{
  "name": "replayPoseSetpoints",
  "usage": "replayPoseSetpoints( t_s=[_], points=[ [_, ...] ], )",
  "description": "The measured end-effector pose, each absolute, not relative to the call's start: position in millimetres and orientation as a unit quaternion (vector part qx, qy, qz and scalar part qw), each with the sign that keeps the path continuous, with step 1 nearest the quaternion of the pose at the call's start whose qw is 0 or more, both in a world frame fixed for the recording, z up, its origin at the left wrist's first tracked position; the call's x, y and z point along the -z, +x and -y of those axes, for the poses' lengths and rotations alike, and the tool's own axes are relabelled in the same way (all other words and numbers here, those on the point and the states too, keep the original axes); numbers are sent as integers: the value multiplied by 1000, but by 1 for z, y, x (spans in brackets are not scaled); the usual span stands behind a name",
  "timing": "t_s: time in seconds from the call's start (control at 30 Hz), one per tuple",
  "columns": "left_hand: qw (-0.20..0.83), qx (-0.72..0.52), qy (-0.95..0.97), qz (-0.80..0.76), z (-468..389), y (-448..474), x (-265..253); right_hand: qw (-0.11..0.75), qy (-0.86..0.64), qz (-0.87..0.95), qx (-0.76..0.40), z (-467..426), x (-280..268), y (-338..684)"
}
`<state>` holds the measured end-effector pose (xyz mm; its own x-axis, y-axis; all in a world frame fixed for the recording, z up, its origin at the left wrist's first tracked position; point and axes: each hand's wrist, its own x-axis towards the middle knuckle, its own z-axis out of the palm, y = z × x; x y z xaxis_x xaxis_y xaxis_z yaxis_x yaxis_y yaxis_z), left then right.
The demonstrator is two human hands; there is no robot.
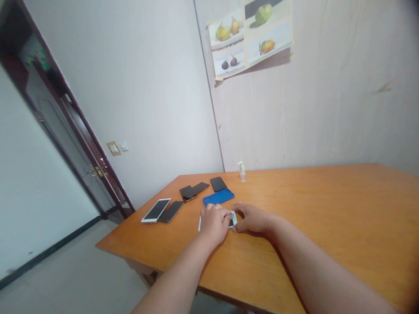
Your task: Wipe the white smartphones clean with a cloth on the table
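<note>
A white smartphone (232, 219) lies on the table in front of me, mostly covered by my hands. Its right end shows a dark screen and white border. My left hand (214, 221) rests on top of the phone with its fingers curled; what lies beneath those fingers is hidden. Around the phone's right end, the thumb and fingers of my right hand (251, 219) hold its edges. Just beyond my left hand is a blue phone or phone case (218, 197), lying flat.
Left on the wooden table (310, 196) lie a white-framed tablet or large phone (156, 211), a dark phone (171, 212) and two overlapping dark phones (197, 189). Another dark phone (218, 184) sits farther back. A small pump bottle (242, 172) stands near the wall.
</note>
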<state>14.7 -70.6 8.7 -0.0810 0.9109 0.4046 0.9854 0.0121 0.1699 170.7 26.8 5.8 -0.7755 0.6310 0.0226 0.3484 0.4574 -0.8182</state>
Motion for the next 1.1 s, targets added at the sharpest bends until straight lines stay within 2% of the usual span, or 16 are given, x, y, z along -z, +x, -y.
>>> replayPoseSetpoints(
  t_s=[0.33,0.5,0.8,1.1],
  points=[
    [113,207,-652,721,143,-57,-14,158,-296,831,-444,-28,-6,172],
    [100,245,-664,699,133,-26,-9,161,-289,819,-469,-27,-7,172],
    [74,244,-705,662,92,28,-11,151,-281,858,-402,-22,-15,174],
    [105,199,-630,743,138,-53,-18,156,-268,857,-412,-31,-7,174]
  ],
)
